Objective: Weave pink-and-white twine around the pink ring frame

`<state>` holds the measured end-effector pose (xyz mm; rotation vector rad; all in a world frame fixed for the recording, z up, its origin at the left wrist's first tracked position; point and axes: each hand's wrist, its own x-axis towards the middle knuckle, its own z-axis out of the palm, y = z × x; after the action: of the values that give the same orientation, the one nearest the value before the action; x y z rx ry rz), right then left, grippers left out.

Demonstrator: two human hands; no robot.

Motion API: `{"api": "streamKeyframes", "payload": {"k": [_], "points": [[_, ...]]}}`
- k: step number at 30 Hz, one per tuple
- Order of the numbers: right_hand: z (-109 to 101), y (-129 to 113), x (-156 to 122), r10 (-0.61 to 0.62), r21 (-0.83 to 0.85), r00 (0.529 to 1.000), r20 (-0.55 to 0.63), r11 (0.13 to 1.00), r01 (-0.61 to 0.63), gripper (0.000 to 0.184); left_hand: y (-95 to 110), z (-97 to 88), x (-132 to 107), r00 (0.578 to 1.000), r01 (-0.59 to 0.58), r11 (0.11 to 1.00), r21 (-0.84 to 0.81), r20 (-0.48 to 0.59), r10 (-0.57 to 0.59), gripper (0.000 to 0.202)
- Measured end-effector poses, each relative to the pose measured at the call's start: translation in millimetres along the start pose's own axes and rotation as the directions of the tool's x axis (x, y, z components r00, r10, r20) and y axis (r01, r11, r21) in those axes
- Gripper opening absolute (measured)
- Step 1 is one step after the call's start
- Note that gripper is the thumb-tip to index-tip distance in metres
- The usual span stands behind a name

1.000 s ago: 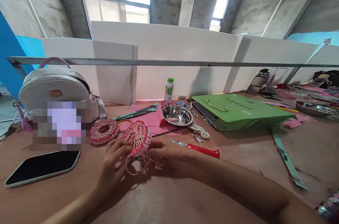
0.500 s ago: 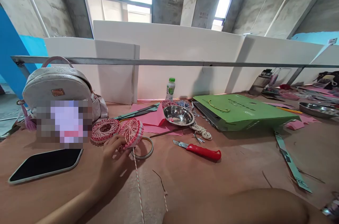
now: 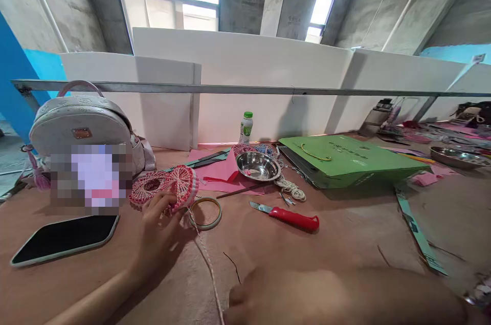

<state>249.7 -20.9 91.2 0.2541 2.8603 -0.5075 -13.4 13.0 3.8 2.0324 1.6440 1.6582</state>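
Note:
My left hand [image 3: 157,228] grips a round piece of pink-and-white woven cord [image 3: 183,187], which overlaps a second woven cord disc [image 3: 148,194] on the table. A pink-and-white twine [image 3: 208,263] runs from the woven piece down toward the bottom edge of the view. My right hand [image 3: 261,297] is blurred at the bottom edge, close beside the twine. A roll of tape [image 3: 205,214] lies just right of my left hand. A red-handled utility knife [image 3: 293,221] lies farther right, out of reach of neither hand's fingers.
A black phone [image 3: 63,240] lies at the left, below a white backpack [image 3: 79,125] and a pixelated patch. Behind are a steel bowl [image 3: 258,166] on pink paper, a coil of white cord [image 3: 290,189], a plastic bottle [image 3: 246,128] and a green paper bag [image 3: 345,156].
My right hand has left the woven piece and moved down toward the bottom edge. The woven piece has shifted left, now overlapping the other disc. The twine hangs longer across the table.

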Motion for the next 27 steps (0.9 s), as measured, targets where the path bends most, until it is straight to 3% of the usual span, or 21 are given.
{"api": "streamKeyframes", "payload": {"k": [3, 6, 8, 10, 12, 14, 16, 17, 19, 21, 24, 27], "points": [[-29.2, 3.1, -6.3, -0.002, 0.109, 0.995, -0.098, 0.994, 0.013, 0.026, 2.7, -0.4, -2.2, 0.998, -0.059, 0.996, 0.073, -0.001, 0.060, 0.009], [-52.2, 22.3, -8.6, 0.137, 0.221, 0.975, -0.175, 0.970, -0.097, 0.036, 5.0, -2.5, -3.9, 0.989, -0.150, 0.976, 0.158, 0.015, 0.150, 0.008], [-55.0, 40.2, -4.5, 0.260, 0.183, 0.938, -0.228, 0.958, -0.220, 0.029, 6.8, -4.6, -4.8, 0.961, -0.272, 0.939, 0.211, 0.103, 0.255, 0.005], [-48.7, 53.2, 3.4, 0.279, 0.149, 0.932, -0.233, 0.957, -0.249, 0.016, 8.7, -5.9, -5.8, 0.929, -0.366, 0.899, 0.240, 0.146, 0.339, 0.005], [-39.3, 55.5, 12.0, 0.153, 0.235, 0.980, -0.131, 0.965, -0.119, 0.030, 10.3, -5.8, -6.6, 0.925, -0.379, 0.891, 0.251, 0.118, 0.360, 0.007], [-33.2, 49.2, 18.1, -0.080, 0.426, 0.996, 0.031, 0.903, 0.059, 0.037, 11.7, -5.0, -6.9, 0.935, -0.355, 0.901, 0.251, 0.079, 0.346, 0.007], [-33.7, 43.5, 20.0, -0.311, 0.599, 0.939, 0.148, 0.783, 0.165, 0.029, 13.5, -4.7, -6.4, 0.936, -0.351, 0.903, 0.248, 0.074, 0.344, 0.007], [-35.8, 43.9, 19.7, -0.362, 0.642, 0.919, 0.158, 0.744, 0.183, 0.027, 14.6, -4.8, -6.0, 0.936, -0.353, 0.901, 0.251, 0.076, 0.345, 0.006], [-40.0, 52.3, 18.2, -0.255, 0.599, 0.964, 0.071, 0.784, 0.163, 0.027, 16.9, -5.3, -4.9, 0.932, -0.361, 0.896, 0.258, 0.089, 0.350, 0.003], [-39.0, 66.8, 17.8, 0.032, 0.439, 0.996, -0.089, 0.898, 0.010, 0.023, 18.8, -5.4, -4.1, 0.929, -0.371, 0.890, 0.267, 0.090, 0.360, 0.005], [-24.2, 82.9, 21.7, 0.315, 0.290, 0.937, -0.151, 0.920, -0.262, 0.009, 21.4, -4.0, -3.8, 0.922, -0.381, 0.879, 0.286, 0.051, 0.383, 0.008], [-9.6, 82.8, 26.4, 0.396, 0.258, 0.910, -0.123, 0.898, -0.356, 0.019, 25.3, -3.0, -4.9, 0.913, -0.398, 0.864, 0.308, 0.040, 0.406, 0.006]]}}
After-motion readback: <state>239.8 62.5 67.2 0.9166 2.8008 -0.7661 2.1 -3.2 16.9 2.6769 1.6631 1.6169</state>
